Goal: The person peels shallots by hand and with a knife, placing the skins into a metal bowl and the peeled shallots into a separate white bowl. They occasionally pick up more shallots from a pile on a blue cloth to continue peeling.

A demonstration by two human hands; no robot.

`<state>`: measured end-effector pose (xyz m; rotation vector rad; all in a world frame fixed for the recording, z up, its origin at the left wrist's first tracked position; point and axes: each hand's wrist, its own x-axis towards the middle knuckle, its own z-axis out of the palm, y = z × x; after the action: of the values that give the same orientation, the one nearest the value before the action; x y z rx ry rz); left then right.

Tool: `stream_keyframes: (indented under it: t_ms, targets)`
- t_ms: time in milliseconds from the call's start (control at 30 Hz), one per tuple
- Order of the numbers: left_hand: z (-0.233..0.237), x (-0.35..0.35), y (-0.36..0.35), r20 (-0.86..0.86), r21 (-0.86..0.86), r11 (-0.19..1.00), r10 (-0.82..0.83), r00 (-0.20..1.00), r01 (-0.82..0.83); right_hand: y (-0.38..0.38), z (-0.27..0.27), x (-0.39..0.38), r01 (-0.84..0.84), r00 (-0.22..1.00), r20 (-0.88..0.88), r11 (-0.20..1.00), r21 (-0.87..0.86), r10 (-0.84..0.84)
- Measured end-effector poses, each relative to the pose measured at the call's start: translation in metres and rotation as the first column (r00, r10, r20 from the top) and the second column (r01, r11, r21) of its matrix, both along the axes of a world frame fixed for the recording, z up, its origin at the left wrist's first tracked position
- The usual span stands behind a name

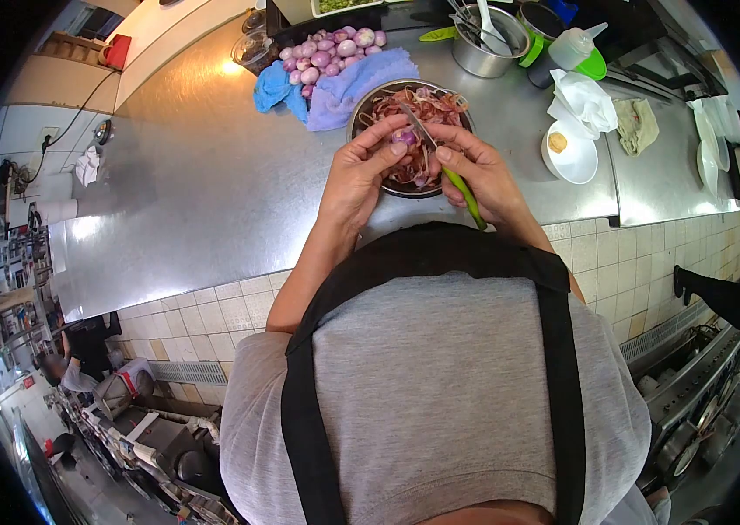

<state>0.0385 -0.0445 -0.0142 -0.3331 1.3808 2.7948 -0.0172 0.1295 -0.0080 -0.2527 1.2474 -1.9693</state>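
Between the fingers of my left hand (363, 171) is a small purple onion (404, 136), held above a round metal bowl (358, 122). My right hand (478, 171) grips a knife by its green handle (466, 199). The knife's blade (420, 129) points up and to the left, close beside the onion; whether it touches is hard to make out. Reddish onion skins (422, 105) fill the bowl below both hands. Behind the bowl lies a lilac cloth (366, 83), and past it a heap of purple onions (326, 57).
A blue cloth (275, 87) lies left of the onion heap. To the right stand a metal pot (480, 59) of utensils, a squeeze bottle (573, 48) and a white bowl (573, 164). A beige cloth (637, 125) sits farther right on the steel counter (186, 157).
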Motion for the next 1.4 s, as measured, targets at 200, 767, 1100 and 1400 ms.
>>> stream_keyframes:
  t_ms: [200, 767, 1100, 1400]
  targets:
    - [-0.002, 0.000, -0.001, 0.030, 0.194, 0.981, -0.013, 0.999, 0.007, -0.003, 0.003, 0.002, 0.045, 0.998, -0.046, 0.999, 0.017, -0.044]
    - [-0.008, 0.000, -0.002, -0.001, 0.054, 0.997, 0.061, 0.998, -0.061, -0.010, 0.006, 0.012, 0.152, 0.846, -0.531, 0.932, 0.330, 0.050]
    - [-0.002, -0.002, -0.002, 0.006, 0.039, 0.997, 0.060, 0.998, -0.060, -0.001, 0.010, 0.005, 0.012, 0.978, -0.208, 0.975, 0.222, 0.035]
    - [-0.006, 0.000, 0.000, -0.035, -0.102, 0.992, 0.075, 0.997, -0.078, -0.009, -0.001, 0.011, 0.188, 0.835, -0.550, 0.933, 0.308, 0.013]
